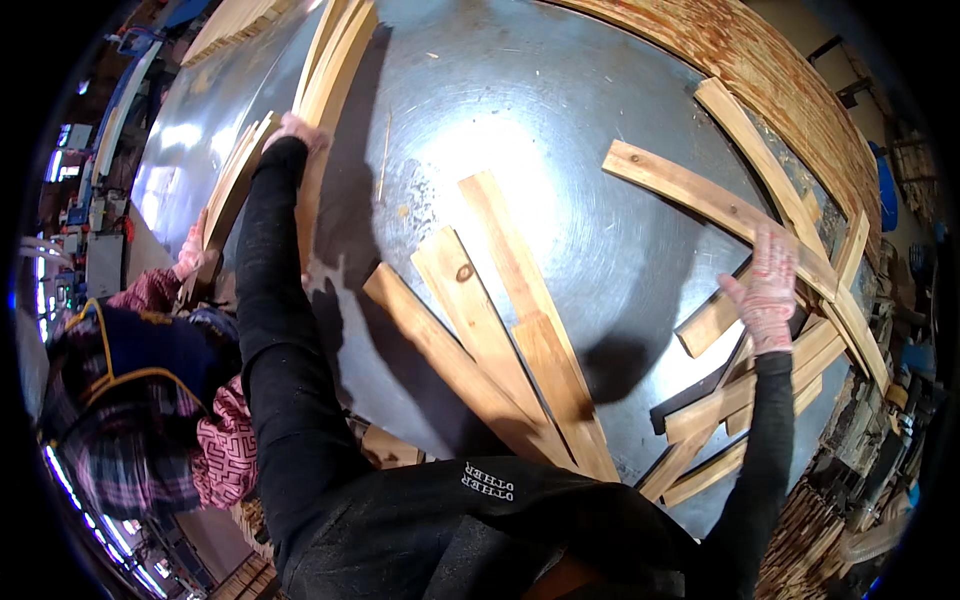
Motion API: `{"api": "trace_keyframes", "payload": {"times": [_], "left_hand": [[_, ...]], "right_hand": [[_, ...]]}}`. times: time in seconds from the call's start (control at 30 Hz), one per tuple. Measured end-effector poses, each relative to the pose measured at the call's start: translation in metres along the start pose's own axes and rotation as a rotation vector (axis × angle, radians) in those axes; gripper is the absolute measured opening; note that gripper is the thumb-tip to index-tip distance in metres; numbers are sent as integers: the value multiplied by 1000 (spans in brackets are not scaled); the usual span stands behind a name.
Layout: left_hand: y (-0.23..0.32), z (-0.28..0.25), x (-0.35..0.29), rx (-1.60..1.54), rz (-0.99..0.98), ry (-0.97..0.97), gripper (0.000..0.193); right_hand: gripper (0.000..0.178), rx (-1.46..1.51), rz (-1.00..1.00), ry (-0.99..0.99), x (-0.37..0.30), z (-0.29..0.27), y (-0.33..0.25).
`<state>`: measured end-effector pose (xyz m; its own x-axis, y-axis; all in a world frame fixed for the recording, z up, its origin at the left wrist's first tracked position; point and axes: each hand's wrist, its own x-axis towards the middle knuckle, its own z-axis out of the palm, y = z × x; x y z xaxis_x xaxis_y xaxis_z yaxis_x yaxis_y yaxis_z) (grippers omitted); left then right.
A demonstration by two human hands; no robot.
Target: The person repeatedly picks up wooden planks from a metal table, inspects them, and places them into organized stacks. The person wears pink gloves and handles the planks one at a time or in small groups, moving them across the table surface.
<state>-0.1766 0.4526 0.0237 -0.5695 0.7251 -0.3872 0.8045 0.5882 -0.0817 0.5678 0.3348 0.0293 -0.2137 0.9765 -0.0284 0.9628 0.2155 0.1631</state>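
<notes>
My left hand (300, 132), in a pinkish work glove, is stretched far forward on the left. Its fingers are closed against the side of a bundle of long wooden boards (340, 75); part of the grip is hidden. My right hand (768, 295), also gloved, is over on the right side of the metal table (420, 130). Its fingers lie stretched out across a long wooden board (690, 190), with the thumb spread apart. Other wooden slats (720, 400) lie crossed in a loose pile below and around this hand. Several planks (470, 290) rest in a fan directly before me.
A co-worker in a plaid cap (125, 440) stands at my left, with a gloved hand (190, 252) on another bundle of boards (235, 180). A weathered wooden surface (740, 50) borders the table's far right. More stacked wood (230, 25) is at the far left.
</notes>
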Motion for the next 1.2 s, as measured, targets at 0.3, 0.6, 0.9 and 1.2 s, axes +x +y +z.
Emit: {"api": "trace_keyframes", "payload": {"times": [0.3, 0.6, 0.9, 1.2], "left_hand": [[20, 21, -68, 138, -157, 259, 84], [208, 168, -324, -1700, 270, -1305, 51], [251, 225, -500, -1561, 70, -1188, 27], [232, 256, -568, -1229, 366, -754, 28]], "right_hand": [[84, -225, 151, -339, 74, 24, 39], [55, 719, 24, -694, -21, -51, -56], [95, 398, 1066, 55, -184, 17, 59], [92, 576, 1035, 47, -188, 38, 4]]}}
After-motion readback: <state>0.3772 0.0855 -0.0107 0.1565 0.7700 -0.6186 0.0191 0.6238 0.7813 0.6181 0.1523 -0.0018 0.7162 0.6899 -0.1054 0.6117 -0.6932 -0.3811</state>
